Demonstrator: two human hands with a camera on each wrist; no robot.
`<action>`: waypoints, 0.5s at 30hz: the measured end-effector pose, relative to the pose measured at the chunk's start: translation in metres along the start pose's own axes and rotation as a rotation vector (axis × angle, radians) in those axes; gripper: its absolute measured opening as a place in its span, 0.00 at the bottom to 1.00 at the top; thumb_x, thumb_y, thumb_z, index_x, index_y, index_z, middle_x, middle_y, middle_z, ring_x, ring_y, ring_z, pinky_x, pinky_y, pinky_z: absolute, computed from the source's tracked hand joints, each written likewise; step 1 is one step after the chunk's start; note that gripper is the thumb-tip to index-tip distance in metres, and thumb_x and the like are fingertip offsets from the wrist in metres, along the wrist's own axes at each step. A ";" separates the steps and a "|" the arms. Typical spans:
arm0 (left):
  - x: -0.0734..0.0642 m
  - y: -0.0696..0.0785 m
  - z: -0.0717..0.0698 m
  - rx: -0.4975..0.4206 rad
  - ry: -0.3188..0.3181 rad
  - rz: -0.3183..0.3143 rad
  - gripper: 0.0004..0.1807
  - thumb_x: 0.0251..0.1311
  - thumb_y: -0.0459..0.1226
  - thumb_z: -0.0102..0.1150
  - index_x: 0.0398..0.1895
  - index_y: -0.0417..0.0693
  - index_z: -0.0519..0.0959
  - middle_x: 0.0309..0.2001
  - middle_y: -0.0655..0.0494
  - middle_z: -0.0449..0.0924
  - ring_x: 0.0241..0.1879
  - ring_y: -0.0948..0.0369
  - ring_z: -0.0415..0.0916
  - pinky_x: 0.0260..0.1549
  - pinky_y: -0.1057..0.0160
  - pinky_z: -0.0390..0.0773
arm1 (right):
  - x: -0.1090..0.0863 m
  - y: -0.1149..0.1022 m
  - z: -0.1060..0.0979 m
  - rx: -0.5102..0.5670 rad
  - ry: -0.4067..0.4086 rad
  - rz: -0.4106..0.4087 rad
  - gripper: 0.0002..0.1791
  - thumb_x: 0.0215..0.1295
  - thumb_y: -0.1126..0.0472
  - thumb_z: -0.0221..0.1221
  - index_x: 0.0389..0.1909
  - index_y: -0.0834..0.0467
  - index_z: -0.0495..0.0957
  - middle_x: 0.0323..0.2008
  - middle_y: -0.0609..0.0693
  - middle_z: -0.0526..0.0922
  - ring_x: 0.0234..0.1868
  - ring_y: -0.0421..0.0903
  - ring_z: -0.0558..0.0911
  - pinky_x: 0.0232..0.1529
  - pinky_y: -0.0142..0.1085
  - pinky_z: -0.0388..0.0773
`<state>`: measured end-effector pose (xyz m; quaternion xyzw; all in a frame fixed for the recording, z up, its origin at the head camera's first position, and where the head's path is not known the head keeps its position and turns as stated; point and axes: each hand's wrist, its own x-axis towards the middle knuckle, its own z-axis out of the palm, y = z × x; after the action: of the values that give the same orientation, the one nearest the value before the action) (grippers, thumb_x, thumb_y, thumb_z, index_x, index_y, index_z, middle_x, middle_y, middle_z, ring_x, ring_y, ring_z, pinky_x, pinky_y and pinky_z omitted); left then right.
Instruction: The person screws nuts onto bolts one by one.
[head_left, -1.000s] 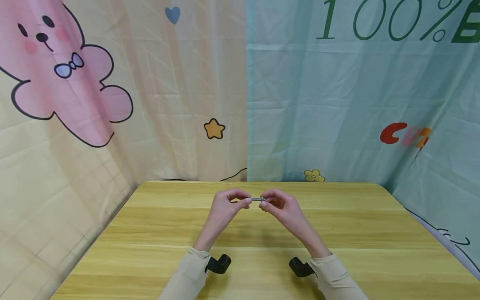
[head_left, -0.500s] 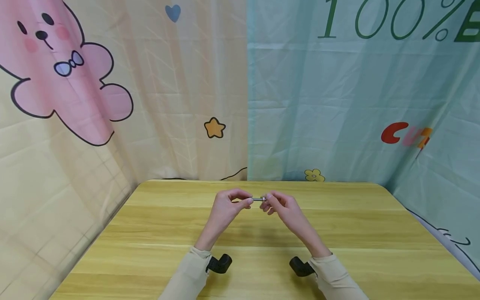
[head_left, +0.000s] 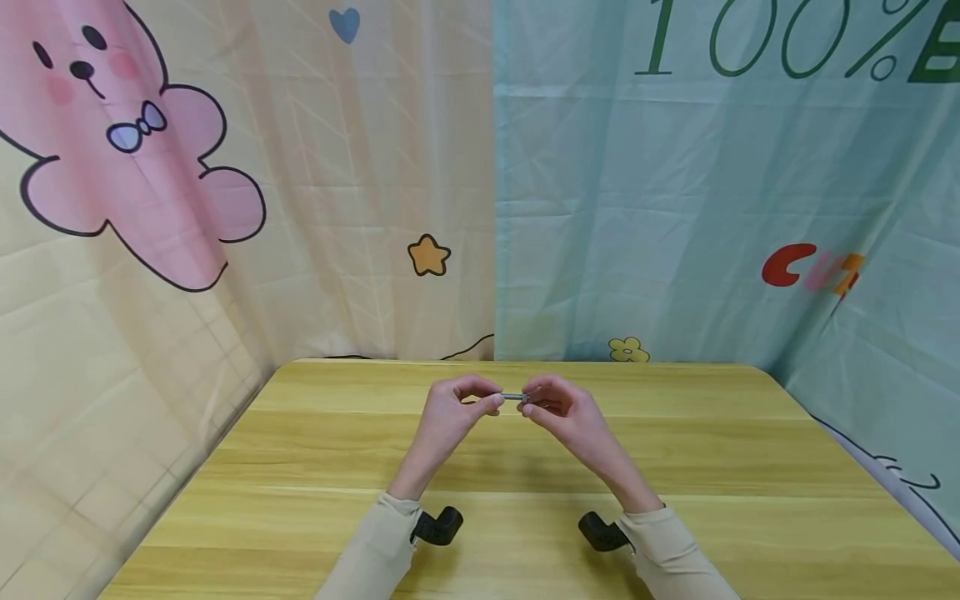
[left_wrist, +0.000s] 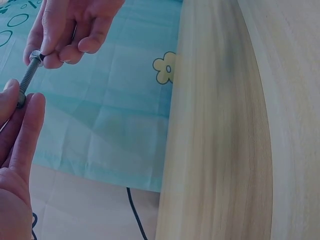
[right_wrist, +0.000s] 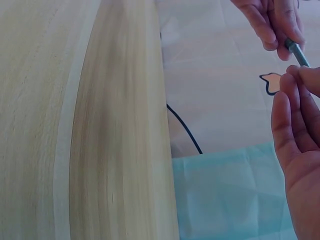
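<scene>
Bolt: a slim metal threaded bolt [left_wrist: 28,77] is held in the air above the desk [head_left: 337,467], close to the middle of its far edge, lying roughly level and parallel with that edge.
Nut: a small metal nut [left_wrist: 36,56] sits around the bolt's right-hand end, at the right fingers.
Left hand: the left hand [head_left: 457,404] pinches the bolt's other end between thumb and fingertips, nearly closed.
Right hand: the right hand [head_left: 566,408] has thumb and fingertips together on the nut; its remaining fingers curl loosely beneath.
In the way: fingers partly cover both ends of the bolt, so only the threaded middle shows plainly.
Wrist gear: a black device [head_left: 438,527] juts inward from the left wrist, another black device [head_left: 602,532] from the right, both over the desk between the forearms.
Sleeves: a beige left sleeve [head_left: 375,550] and a beige right sleeve [head_left: 678,554] reach in from the near side.
Desk top: pale wood grain, with rounded far-left and far-right corners.
Behind the far edge: a cream curtain [head_left: 360,167] meets a blue-green curtain [head_left: 622,167] slightly left of that edge's middle.
Prints: a pink bear [head_left: 135,167] beyond the far-left corner, an orange star [head_left: 429,255] above the far edge, a yellow flower [head_left: 628,350] just above it, right of the middle.
</scene>
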<state>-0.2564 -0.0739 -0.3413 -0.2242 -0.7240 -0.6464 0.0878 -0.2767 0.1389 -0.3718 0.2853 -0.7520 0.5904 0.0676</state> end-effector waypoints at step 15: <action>0.000 -0.001 0.002 0.006 -0.015 0.006 0.04 0.61 0.28 0.64 0.37 0.34 0.84 0.36 0.44 0.84 0.35 0.48 0.83 0.40 0.58 0.84 | 0.002 0.002 0.004 -0.044 0.043 0.087 0.17 0.74 0.50 0.55 0.37 0.60 0.81 0.32 0.54 0.84 0.35 0.54 0.82 0.40 0.42 0.83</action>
<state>-0.2564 -0.0723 -0.3426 -0.2307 -0.7259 -0.6424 0.0849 -0.2781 0.1350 -0.3736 0.2380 -0.7749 0.5821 0.0642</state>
